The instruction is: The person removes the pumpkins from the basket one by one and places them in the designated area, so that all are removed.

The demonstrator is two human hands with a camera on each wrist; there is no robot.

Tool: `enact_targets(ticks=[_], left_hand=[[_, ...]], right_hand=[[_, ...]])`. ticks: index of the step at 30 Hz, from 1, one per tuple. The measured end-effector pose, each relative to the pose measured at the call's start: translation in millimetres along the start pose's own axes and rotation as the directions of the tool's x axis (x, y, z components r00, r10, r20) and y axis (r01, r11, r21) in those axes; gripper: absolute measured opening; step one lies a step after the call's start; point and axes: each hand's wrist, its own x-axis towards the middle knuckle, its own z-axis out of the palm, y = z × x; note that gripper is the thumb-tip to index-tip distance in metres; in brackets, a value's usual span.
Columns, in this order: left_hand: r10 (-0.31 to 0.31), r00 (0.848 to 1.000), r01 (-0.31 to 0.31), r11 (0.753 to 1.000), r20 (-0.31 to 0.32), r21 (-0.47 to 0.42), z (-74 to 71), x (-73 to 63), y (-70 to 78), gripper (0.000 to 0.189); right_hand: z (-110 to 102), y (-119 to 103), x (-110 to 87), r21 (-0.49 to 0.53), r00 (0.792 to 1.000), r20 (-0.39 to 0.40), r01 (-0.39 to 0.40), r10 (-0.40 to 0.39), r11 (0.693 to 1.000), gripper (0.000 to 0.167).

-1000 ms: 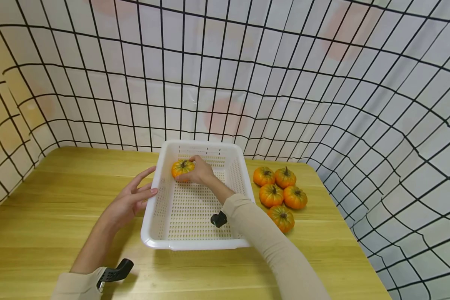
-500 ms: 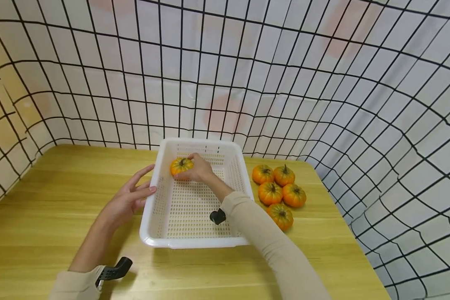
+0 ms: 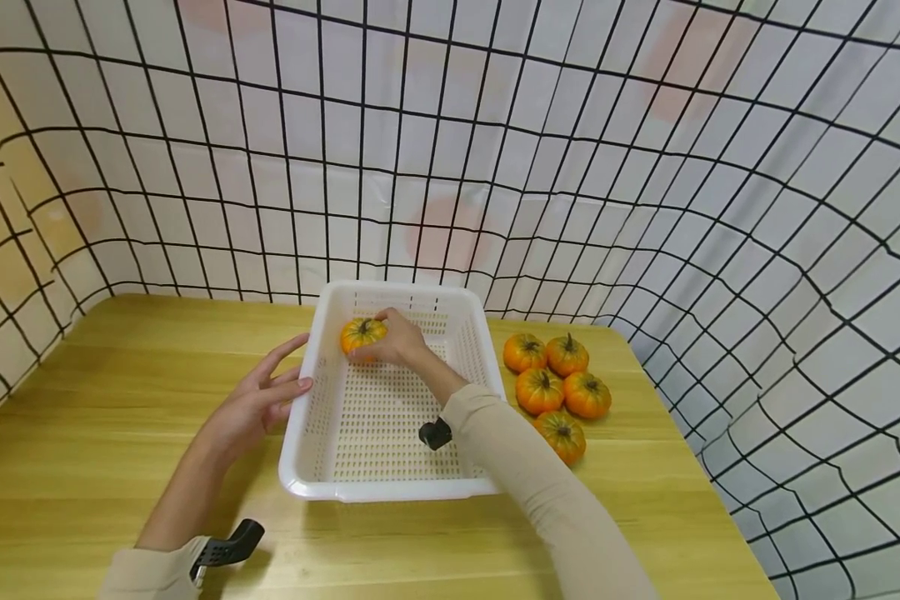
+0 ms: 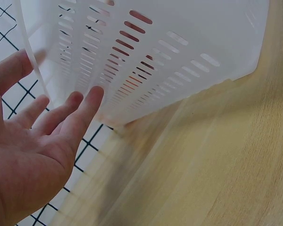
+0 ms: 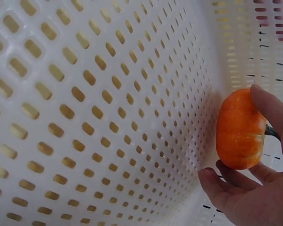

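Note:
A small orange pumpkin (image 3: pixel 363 334) with green streaks sits in the far left corner of a white perforated plastic basket (image 3: pixel 394 491). My right hand (image 3: pixel 401 340) reaches inside and holds that pumpkin between thumb and fingers. In the right wrist view the pumpkin (image 5: pixel 240 129) lies on its side to the camera, its green stem towards the palm. At the basket's left side my left hand (image 3: pixel 258 398) touches the rim, fingers spread. The left wrist view shows the left hand (image 4: pixel 37 146) with fingers extended along the slotted outer wall (image 4: pixel 179 61).
Several more small pumpkins (image 3: pixel 539 390) stand in a cluster on the wooden table (image 3: pixel 105 433), right of the basket. A white backdrop with a black grid (image 3: pixel 420 167) rises behind the table and at both sides. A black camera mount (image 3: pixel 232 546) sits on each wrist.
Both hands, the basket and the pumpkins keep practically the same places. Only a slight shift of the head view shows.

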Motion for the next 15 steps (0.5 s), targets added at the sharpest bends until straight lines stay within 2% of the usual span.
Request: enact_targets(ticks=[7,15], left_hand=[[-0.007,1.000,0.007,1.000,-0.002,0.007,1.3,-0.4,0.6,0.070],[-0.011,1.000,0.011,1.000,0.003,-0.005,0.7,-0.7,0.9,0.071]], right_hand=[[-10,-5,-3.1,-0.001,1.000,-0.013,-0.011,0.011,1.000,0.085],[-24,-11,-10.0,-0.018,1.000,0.005,0.018,-0.018,1.000,0.084]])
